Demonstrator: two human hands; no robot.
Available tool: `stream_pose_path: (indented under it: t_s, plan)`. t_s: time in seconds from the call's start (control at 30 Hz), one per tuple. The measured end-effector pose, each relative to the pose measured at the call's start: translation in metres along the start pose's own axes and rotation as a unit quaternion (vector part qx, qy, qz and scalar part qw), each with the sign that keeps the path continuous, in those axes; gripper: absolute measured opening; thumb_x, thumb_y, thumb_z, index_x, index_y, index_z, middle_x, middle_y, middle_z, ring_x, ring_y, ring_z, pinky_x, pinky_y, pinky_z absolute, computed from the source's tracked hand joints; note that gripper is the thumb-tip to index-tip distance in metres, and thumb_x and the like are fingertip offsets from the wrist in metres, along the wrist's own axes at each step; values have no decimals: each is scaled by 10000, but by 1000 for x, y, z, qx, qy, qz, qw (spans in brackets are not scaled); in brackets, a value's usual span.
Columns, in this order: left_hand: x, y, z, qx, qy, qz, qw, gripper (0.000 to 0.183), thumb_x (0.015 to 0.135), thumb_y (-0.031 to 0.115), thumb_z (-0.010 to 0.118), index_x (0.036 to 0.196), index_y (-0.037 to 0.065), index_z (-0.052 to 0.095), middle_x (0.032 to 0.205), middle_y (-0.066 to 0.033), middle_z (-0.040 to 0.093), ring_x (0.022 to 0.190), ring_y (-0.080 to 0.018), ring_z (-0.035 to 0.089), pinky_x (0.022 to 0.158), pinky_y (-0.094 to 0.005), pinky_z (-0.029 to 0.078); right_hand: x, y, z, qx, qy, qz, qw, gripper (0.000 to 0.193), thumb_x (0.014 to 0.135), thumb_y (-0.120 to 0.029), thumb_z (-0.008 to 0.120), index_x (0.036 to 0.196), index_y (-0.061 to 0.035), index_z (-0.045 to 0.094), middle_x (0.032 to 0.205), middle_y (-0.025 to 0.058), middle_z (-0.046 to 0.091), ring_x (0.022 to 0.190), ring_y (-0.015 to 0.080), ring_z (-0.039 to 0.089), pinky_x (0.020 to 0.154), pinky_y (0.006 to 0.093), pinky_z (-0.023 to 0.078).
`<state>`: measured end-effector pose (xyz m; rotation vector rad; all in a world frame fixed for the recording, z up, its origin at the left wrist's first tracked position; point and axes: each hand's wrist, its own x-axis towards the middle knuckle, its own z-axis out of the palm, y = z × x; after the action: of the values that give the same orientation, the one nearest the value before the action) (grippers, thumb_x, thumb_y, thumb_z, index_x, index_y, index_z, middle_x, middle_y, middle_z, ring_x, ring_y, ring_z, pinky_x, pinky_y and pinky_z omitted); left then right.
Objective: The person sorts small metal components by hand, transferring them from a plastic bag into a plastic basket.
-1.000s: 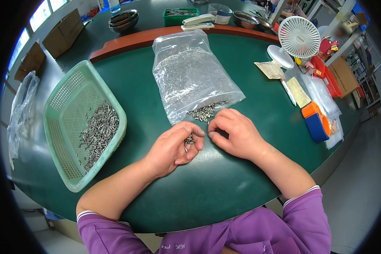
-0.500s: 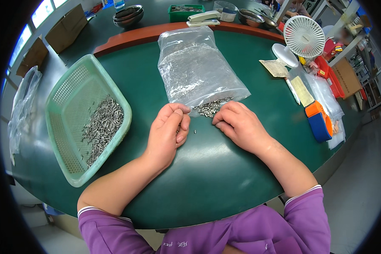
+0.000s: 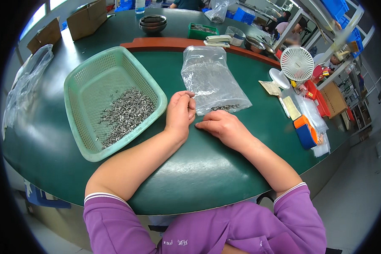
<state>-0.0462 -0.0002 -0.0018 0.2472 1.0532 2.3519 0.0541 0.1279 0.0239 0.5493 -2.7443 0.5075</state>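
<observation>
My left hand is closed with its fingers curled inward, beside the near left corner of a clear plastic bag. Whatever lies inside that hand is hidden. With fingers drawn together, my right hand reaches left over the green tabletop, its fingertips touching or nearly touching the surface; nothing shows between them. Small metal pins lie at the bag's near end, partly behind the right hand. To the left, a pale green perforated basket holds a heap of short metal pins.
A reddish-brown ledge curves behind the bag, with a stapler and metal bowls beyond. On the right are a white fan, a marker, an orange-and-blue roll and red bins. People sit farther back.
My right hand has moved left, away from the bag's end toward my left hand. The single pin lying on the table is out of sight now. The head view has shifted.
</observation>
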Motion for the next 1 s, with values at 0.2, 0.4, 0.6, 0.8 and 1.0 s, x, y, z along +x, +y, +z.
stream_pose_path:
  t_s: [0.2,0.4,0.6,0.8,1.0]
  plan:
    - [-6,-2,8,12,-3,-20,1000,132,862,110,413,973,50,452,655,-10,458,430,-53,328,360,-201,203,-5,0,-7,24,7,25,999,143,725,-27,629,864,-57,645,808,70,591,766,254,575,685,342,480]
    - [-19,-6,8,29,-59,-27,997,106,890,110,411,967,53,456,656,-13,460,430,-58,327,360,-200,204,-27,-5,-31,76,-96,237,964,122,750,-127,638,833,-41,615,813,88,578,792,270,561,712,351,466]
    - [-27,-8,14,31,-108,-104,988,112,896,117,417,969,50,467,659,-25,463,432,-64,330,352,-194,216,-49,1,-28,40,-34,186,981,104,768,-142,629,828,-63,595,814,89,559,799,259,552,718,358,458]
    - [-20,-3,14,55,-136,-188,971,106,905,123,422,959,53,480,668,-23,469,433,-61,328,352,-186,222,-54,9,-22,31,10,155,987,90,793,-96,589,869,-79,544,870,82,542,841,281,537,734,362,447]
    - [-31,-2,23,161,-248,-299,907,117,925,150,449,969,51,495,661,-16,474,444,-38,322,372,-173,225,-54,17,-26,149,104,149,972,79,815,-79,563,870,-65,508,848,87,523,805,278,526,714,355,436]
